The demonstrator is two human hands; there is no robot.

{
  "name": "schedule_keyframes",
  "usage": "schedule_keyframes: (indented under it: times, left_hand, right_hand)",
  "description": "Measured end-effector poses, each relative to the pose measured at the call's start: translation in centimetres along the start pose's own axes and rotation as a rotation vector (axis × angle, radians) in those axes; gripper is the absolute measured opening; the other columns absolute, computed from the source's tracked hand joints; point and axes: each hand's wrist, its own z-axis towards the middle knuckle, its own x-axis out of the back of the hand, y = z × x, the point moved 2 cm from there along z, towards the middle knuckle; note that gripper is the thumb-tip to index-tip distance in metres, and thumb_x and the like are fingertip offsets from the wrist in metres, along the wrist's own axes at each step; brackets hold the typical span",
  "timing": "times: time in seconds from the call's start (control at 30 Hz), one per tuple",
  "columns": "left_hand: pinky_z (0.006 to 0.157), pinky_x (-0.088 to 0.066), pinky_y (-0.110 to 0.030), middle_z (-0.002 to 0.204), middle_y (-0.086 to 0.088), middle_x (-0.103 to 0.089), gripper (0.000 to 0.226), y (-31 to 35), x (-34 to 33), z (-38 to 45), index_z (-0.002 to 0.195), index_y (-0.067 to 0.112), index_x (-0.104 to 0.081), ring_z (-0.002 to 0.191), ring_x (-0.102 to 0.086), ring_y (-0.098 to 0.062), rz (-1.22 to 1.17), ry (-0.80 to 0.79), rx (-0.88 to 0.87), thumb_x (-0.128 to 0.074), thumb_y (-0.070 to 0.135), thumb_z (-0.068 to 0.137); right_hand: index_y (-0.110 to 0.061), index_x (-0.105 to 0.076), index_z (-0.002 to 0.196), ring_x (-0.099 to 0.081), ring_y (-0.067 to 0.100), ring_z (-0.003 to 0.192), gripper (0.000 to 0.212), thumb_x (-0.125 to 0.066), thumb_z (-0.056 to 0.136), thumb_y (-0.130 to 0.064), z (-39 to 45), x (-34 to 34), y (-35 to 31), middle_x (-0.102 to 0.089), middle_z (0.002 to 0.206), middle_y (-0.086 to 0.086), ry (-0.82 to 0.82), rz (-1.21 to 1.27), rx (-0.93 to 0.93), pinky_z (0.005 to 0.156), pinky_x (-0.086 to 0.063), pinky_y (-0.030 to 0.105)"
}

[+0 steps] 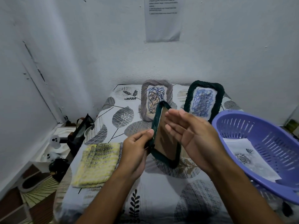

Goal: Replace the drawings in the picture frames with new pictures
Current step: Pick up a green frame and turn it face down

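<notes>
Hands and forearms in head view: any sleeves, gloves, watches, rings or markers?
None visible. Left hand and right hand are bare, with no gloves or rings showing. Both forearms are uncovered to the frame's bottom edge: no sleeves, watch, bands or markers in view.

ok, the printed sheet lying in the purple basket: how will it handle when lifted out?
Likely floppy: the printed sheet looks thin and drapes over the purple basket floor, so it should sag if lifted by one edge. Probably very light, easy to shift or crease. It lies flat, so pinching an edge may be fiddly.
</notes>
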Motion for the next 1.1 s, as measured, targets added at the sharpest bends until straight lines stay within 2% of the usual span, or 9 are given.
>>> schedule_keyframes:
  times: [0.2,0.33,0.47,0.6,0.7,0.77,0.9,1.0,1.1]
  left_hand:
    - [0.073,-0.055,-0.035,0.097,-0.023,-0.064,0.027,-0.3,1.5,1.4,0.111,-0.010,-0.059,0.081,-0.062,-0.027,-0.191,0.040,0.136,-0.051,0.009,0.093]
    - [0.064,-0.057,-0.031,0.084,-0.016,-0.068,0.021,-0.3,2.6,2.0,0.103,-0.004,-0.061,0.068,-0.065,-0.021,-0.282,0.060,0.196,-0.050,0.011,0.093]
    - [0.063,-0.058,-0.028,0.081,-0.013,-0.070,0.018,-0.1,3.3,2.4,0.097,0.000,-0.062,0.068,-0.067,-0.019,-0.320,0.029,0.199,-0.049,0.012,0.093]
    - [0.062,-0.058,-0.028,0.082,-0.012,-0.072,0.021,0.0,3.3,2.5,0.096,0.000,-0.062,0.069,-0.069,-0.019,-0.314,-0.041,0.197,-0.045,0.012,0.096]
    - [0.068,-0.059,-0.032,0.087,-0.015,-0.071,0.022,0.0,3.3,2.4,0.101,-0.002,-0.061,0.074,-0.069,-0.021,-0.286,-0.111,0.195,-0.047,0.011,0.091]
    - [0.075,-0.057,-0.036,0.091,-0.017,-0.071,0.029,-0.2,3.4,2.3,0.105,-0.004,-0.060,0.078,-0.069,-0.024,-0.250,-0.160,0.201,-0.051,0.013,0.083]
    - [0.086,-0.053,-0.042,0.108,-0.024,-0.064,0.041,-0.6,4.2,2.3,0.119,-0.010,-0.055,0.094,-0.063,-0.031,-0.153,-0.211,0.235,-0.053,0.011,0.083]
    - [0.074,-0.056,-0.039,0.103,-0.022,-0.064,0.036,-0.5,4.7,2.4,0.118,-0.004,-0.058,0.086,-0.062,-0.028,0.004,-0.200,0.211,-0.052,0.002,0.084]
    - [0.057,-0.058,-0.034,0.077,-0.014,-0.069,0.017,-0.2,4.8,1.9,0.093,0.002,-0.065,0.063,-0.064,-0.021,0.287,-0.122,0.161,-0.050,-0.004,0.089]
  right_hand:
    - [0.001,-0.058,0.119,-0.065,0.025,0.109,0.050,-0.054,0.078,-0.029,-0.3,-0.2,-1.1,-0.067,0.116,0.015,-0.044,0.023,0.029,0.093,-0.052,0.037]
    - [-0.001,-0.059,0.117,-0.065,0.027,0.108,0.043,-0.055,0.084,-0.028,0.8,1.3,-0.5,-0.066,0.118,0.015,0.026,-0.051,0.045,0.094,-0.052,0.041]
    - [-0.012,-0.066,0.111,-0.065,0.022,0.102,0.025,-0.059,0.090,-0.023,2.1,3.3,0.5,-0.070,0.108,0.005,0.196,-0.368,0.180,0.078,-0.052,0.034]
    - [-0.014,-0.062,0.122,-0.062,0.008,0.100,0.037,-0.067,0.086,-0.023,2.9,4.9,2.1,-0.066,0.112,-0.001,0.292,-0.657,0.280,0.077,-0.050,0.023]
    - [-0.012,-0.057,0.128,-0.062,0.009,0.100,0.043,-0.065,0.087,-0.023,3.8,6.1,3.2,-0.064,0.118,0.002,0.320,-0.650,0.197,0.079,-0.054,0.029]
    - [-0.012,-0.057,0.127,-0.064,0.012,0.094,0.039,-0.062,0.090,-0.021,4.0,6.4,3.6,-0.066,0.110,0.002,0.312,-0.526,0.103,0.073,-0.056,0.030]
    - [-0.022,-0.067,0.098,-0.067,0.016,0.075,0.013,-0.058,0.092,-0.015,3.9,6.8,3.4,-0.072,0.089,0.000,0.297,-0.388,-0.009,0.054,-0.051,0.027]
    - [-0.019,-0.068,0.095,-0.061,0.024,0.071,0.014,-0.060,0.090,-0.010,4.0,7.8,3.3,-0.071,0.084,0.005,0.280,-0.364,-0.107,0.055,-0.049,0.031]
    - [-0.009,-0.065,0.106,-0.056,0.025,0.067,0.021,-0.063,0.086,-0.005,3.9,8.8,3.8,-0.069,0.081,0.010,0.273,-0.356,-0.191,0.056,-0.043,0.031]
